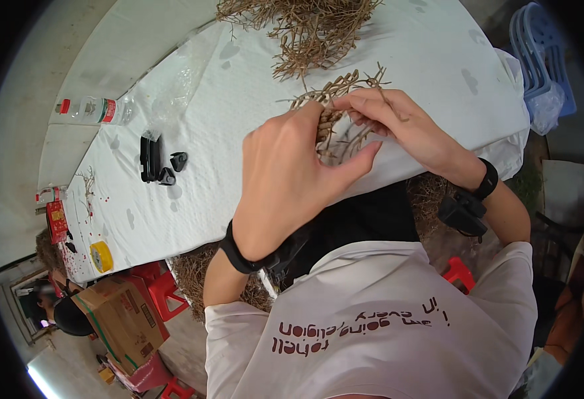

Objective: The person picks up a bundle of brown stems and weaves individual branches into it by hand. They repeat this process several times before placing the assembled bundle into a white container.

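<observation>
My left hand (278, 173) is wrapped around one side of a woven twig ring (326, 128), its thumb stretched along the near side. The ring is made of thin brown dry twigs, with a braided rim and loose ends sticking out. My right hand (408, 126) is closed at the ring's far right side, its fingertips pinching a thin twig (386, 100). Part of the ring is hidden behind my left fingers. Both hands hold the work just above the table's near edge, and each wrist wears a black strap.
A pile of dry twigs (315, 30) lies at the table's far side. On the white-covered table (205, 193) are a plastic bottle (96, 110), a black case (149, 158) and yellow tape (102, 257). Blue stools (541, 56) stand right; a cardboard box (122, 322) stands lower left.
</observation>
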A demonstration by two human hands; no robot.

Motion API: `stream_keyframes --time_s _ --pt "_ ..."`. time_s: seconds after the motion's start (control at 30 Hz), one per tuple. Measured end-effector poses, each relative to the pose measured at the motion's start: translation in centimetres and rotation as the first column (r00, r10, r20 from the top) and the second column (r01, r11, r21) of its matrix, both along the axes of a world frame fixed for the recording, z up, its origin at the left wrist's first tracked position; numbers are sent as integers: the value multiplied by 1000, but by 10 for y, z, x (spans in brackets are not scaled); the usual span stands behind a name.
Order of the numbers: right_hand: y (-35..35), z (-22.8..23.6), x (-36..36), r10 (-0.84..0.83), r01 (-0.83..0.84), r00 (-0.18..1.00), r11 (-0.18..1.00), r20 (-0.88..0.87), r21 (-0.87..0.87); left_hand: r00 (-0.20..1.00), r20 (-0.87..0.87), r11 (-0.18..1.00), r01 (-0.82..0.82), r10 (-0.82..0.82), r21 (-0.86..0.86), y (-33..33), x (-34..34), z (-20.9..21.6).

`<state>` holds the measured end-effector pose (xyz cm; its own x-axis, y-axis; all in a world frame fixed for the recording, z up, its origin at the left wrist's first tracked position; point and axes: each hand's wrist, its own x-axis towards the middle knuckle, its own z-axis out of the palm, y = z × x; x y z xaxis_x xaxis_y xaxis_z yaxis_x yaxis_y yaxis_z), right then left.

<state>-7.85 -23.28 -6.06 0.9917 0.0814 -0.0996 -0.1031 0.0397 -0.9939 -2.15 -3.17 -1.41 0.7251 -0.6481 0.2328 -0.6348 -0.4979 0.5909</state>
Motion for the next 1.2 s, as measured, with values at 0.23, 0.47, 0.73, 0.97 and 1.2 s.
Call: stream_keyframes --time_s 0.23,0.47,0.73,0.97,1.2 --pt "12 -12 5 -61 67 997 986 -41 150 915 -401 969 -71 -31 -237 -14 10 -37" --pt "-3 -7 0 141 -139 987 990 -76 35 845 -504 959 33 -176 -280 8 28 -42" --pt "-21 1 2 225 -181 965 942 132 -283 880 -449 984 98 -154 -146 26 37 -42" --pt "-26 5 0 227 -167 971 869 75 -466 865 -446 969 164 -231 -184 33 37 -43" --pt "-21 11 -13 116 167 935 689 334 -706 891 -430 987 96 -143 -130 31 39 -45"
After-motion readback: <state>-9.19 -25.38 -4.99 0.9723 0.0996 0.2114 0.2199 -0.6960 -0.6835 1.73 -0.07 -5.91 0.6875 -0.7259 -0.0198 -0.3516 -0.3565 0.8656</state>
